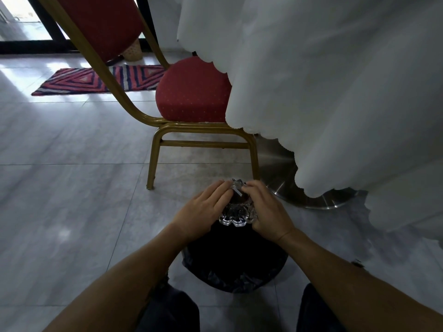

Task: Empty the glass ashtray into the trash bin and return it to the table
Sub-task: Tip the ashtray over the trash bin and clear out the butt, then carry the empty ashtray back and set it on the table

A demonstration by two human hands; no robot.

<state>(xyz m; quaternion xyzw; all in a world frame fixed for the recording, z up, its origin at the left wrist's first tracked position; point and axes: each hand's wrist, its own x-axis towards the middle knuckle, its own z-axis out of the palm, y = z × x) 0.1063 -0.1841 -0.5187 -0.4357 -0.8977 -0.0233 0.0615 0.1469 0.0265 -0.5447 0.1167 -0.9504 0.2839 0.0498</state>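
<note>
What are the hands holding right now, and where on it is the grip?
Both hands hold the glass ashtray above the trash bin: left hand on its left rim, right hand on its right rim, fingers curled over the top edge.

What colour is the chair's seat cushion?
Red with small pale dots, on the chair seat, in the head view.

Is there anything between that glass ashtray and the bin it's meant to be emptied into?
Nothing visible. Both hands, left hand and right hand, hold the glass ashtray directly over the far rim of the black-lined trash bin, whose mouth is open.
</note>
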